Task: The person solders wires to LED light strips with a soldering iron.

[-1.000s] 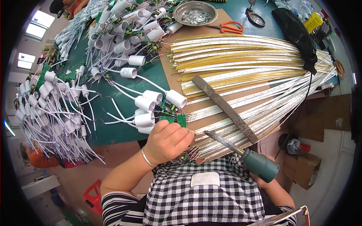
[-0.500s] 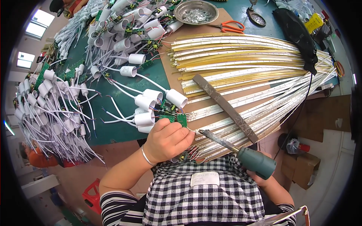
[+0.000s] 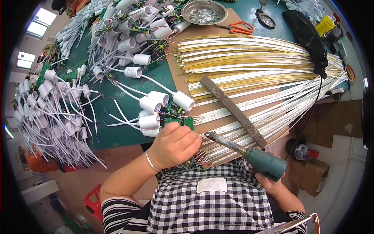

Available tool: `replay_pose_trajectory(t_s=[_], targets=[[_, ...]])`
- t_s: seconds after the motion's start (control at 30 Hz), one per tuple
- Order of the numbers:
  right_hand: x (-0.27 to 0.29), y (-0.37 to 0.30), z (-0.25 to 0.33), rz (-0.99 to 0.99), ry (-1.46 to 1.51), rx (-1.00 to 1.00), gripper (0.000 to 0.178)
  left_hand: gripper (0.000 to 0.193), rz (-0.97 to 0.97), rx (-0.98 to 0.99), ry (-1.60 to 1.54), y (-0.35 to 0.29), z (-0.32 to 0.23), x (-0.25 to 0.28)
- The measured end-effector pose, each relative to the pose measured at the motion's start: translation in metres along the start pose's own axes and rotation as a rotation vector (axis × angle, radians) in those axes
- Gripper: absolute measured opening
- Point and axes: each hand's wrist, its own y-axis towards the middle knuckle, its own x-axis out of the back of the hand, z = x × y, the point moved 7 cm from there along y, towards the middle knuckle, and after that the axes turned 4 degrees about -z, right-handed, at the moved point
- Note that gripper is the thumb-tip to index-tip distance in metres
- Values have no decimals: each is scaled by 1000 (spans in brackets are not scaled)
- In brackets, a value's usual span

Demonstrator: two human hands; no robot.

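My left hand (image 3: 176,145) is closed in a pinch beside a small green circuit board (image 3: 188,123). A thin wire pokes from its fingertips; the rest is hidden in the hand. My right hand (image 3: 269,183) is wrapped round the dark green handle of a soldering iron (image 3: 265,163), most of its fingers hidden under it. The iron's tip lies close to that wire, above the ends of white LED strips (image 3: 249,103); whether they touch I cannot tell. White lamp caps (image 3: 183,101) with cables and boards lie just beyond my left hand.
A dark flat bar (image 3: 233,111) lies across the strips. Behind stand a metal bowl (image 3: 212,4) of silvery bits and orange-handled pliers (image 3: 241,27). Piles of cabled white caps (image 3: 50,87) cover the left. A black bag-like object (image 3: 302,35) rests on the strips' far right.
The soldering iron's handle has shifted slightly, and its tip is raised a little closer to the left fingertips. My left hand stays nearly in place.
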Motion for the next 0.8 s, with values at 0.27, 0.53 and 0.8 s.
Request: replay_pose_trajectory(t_s=[0.27,0.53,0.8], targets=[[1,-3,-1,24,-103,86,33,16,1,-2,-7,1,0,0],[2,0,13,-4,-151,244,32,17,13,-5,-16,2,1,-1],[2,-7,2,26,-79,70,32,16,11,0,-8,1,1,-1]])
